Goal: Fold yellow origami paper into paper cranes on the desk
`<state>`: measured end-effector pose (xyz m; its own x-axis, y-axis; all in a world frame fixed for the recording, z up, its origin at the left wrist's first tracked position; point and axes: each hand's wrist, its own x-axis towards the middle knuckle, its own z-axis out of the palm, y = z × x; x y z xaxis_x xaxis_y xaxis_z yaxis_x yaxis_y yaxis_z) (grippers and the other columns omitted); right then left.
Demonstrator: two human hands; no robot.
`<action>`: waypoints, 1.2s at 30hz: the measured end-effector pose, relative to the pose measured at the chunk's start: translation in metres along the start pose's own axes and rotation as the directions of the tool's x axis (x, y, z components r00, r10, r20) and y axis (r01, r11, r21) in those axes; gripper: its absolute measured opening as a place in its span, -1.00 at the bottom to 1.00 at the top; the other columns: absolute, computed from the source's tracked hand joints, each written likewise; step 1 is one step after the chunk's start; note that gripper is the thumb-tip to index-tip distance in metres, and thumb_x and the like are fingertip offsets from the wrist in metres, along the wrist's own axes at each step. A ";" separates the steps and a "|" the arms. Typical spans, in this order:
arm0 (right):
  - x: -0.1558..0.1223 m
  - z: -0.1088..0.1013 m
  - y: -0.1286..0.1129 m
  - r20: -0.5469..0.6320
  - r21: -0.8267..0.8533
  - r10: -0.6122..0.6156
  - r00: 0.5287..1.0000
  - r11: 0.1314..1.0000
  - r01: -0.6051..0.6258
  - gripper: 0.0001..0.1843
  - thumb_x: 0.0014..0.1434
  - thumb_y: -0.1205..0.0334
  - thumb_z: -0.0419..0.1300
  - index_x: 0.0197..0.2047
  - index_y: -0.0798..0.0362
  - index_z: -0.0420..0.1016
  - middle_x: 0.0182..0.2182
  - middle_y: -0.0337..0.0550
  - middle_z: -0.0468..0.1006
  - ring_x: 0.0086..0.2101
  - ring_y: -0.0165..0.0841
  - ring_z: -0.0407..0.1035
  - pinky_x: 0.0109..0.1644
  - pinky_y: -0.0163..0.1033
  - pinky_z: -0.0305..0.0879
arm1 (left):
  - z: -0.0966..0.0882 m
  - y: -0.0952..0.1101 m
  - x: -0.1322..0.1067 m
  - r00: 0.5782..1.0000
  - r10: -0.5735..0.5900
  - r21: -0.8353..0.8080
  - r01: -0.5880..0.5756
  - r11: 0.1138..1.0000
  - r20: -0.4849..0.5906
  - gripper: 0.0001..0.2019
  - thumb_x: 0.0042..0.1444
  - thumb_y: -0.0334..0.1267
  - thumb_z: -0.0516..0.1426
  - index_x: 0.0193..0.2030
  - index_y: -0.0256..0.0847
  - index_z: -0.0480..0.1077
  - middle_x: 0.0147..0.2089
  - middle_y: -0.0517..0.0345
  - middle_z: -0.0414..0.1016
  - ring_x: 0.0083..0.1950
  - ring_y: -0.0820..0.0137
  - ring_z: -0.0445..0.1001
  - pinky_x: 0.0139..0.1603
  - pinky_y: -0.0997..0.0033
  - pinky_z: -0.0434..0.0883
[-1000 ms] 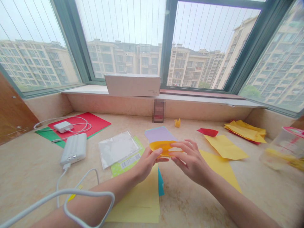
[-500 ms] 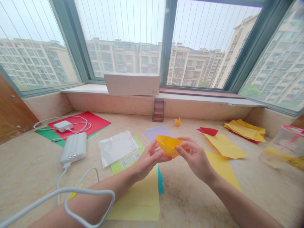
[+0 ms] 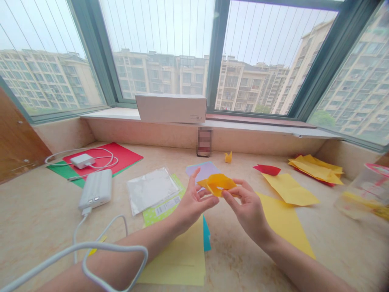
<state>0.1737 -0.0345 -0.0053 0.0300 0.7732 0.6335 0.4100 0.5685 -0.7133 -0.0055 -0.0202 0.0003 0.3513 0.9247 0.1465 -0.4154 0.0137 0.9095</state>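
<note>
Both my hands hold a small orange folded paper (image 3: 218, 183) in the air above the marble counter. My left hand (image 3: 192, 205) supports it from the left, its thumb raised and its fingers touching the underside. My right hand (image 3: 248, 208) pinches its right edge between thumb and fingertips. Under the hands lie a lilac sheet (image 3: 204, 170), a pale yellow sheet (image 3: 182, 257) and a blue sheet edge (image 3: 206, 237).
A white power bank (image 3: 95, 189) with cable, a charger (image 3: 81, 160) on red and green paper, a clear plastic sleeve (image 3: 152, 189), yellow sheets (image 3: 288, 188), a red scrap (image 3: 267, 169), a tiny folded yellow figure (image 3: 227, 157), a clear container (image 3: 367, 190) and a white box (image 3: 171, 108) on the sill.
The orange paper went from lying flat between my hands to being lifted, opened and turned. My left thumb has come off it and points up.
</note>
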 end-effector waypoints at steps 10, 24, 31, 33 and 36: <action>-0.004 -0.001 -0.009 0.142 -0.135 -0.168 0.976 0.973 0.187 -0.86 0.33 0.21 0.14 -0.26 0.00 0.49 -0.16 -0.04 0.51 -0.16 -0.22 0.51 -0.07 -0.10 0.49 | -0.012 -0.007 0.002 0.996 0.041 0.246 -0.020 0.969 -0.080 -0.53 0.25 -0.22 0.12 0.29 -0.14 0.26 0.25 -0.05 0.43 0.22 0.14 0.43 0.21 0.09 0.37; -0.003 0.001 -0.002 0.140 -0.098 -0.065 0.988 0.992 0.080 -0.91 0.25 0.25 0.25 -0.15 -0.03 0.50 0.04 -0.02 0.49 0.01 -0.17 0.48 0.08 -0.03 0.47 | -0.012 -0.003 -0.002 0.962 0.233 0.536 -0.271 0.799 0.140 -0.54 0.31 -0.23 0.10 0.33 -0.09 0.23 0.04 -0.01 0.55 0.00 0.22 0.53 0.08 0.19 0.43; -0.003 -0.002 0.004 0.262 -0.025 -0.088 0.961 0.995 0.098 -0.59 0.35 0.35 0.09 0.17 -0.19 0.50 0.17 -0.03 0.38 -0.05 -0.25 0.51 0.03 -0.10 0.50 | -0.008 0.000 -0.003 0.936 0.297 0.427 -0.350 0.834 0.188 -0.70 0.19 -0.31 0.23 0.05 -0.19 0.36 0.13 -0.12 0.48 0.07 0.19 0.52 0.04 0.25 0.47; -0.002 -0.004 0.005 0.259 -0.003 -0.108 0.960 0.994 0.113 -0.60 0.33 0.33 0.13 0.16 -0.22 0.51 0.16 -0.04 0.37 -0.07 -0.25 0.52 0.01 -0.11 0.51 | -0.008 0.002 -0.003 0.933 0.301 0.418 -0.357 0.836 0.196 -0.68 0.18 -0.29 0.24 0.06 -0.21 0.38 0.12 -0.15 0.48 0.08 0.15 0.52 0.06 0.22 0.47; -0.001 -0.006 0.006 0.242 -0.014 -0.129 0.962 0.991 0.136 -0.65 0.31 0.27 0.18 0.12 -0.19 0.55 0.14 -0.03 0.40 -0.10 -0.24 0.54 -0.02 -0.11 0.52 | -0.009 0.002 -0.004 0.930 0.305 0.414 -0.366 0.834 0.207 -0.64 0.16 -0.27 0.25 0.10 -0.22 0.42 0.13 -0.15 0.48 0.10 0.13 0.51 0.08 0.20 0.47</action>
<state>0.1819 -0.0336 -0.0090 -0.2450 0.7384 0.6283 0.4226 0.6645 -0.6163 -0.0150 -0.0202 -0.0013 0.3734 0.7852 0.4940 -0.1271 -0.4842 0.8657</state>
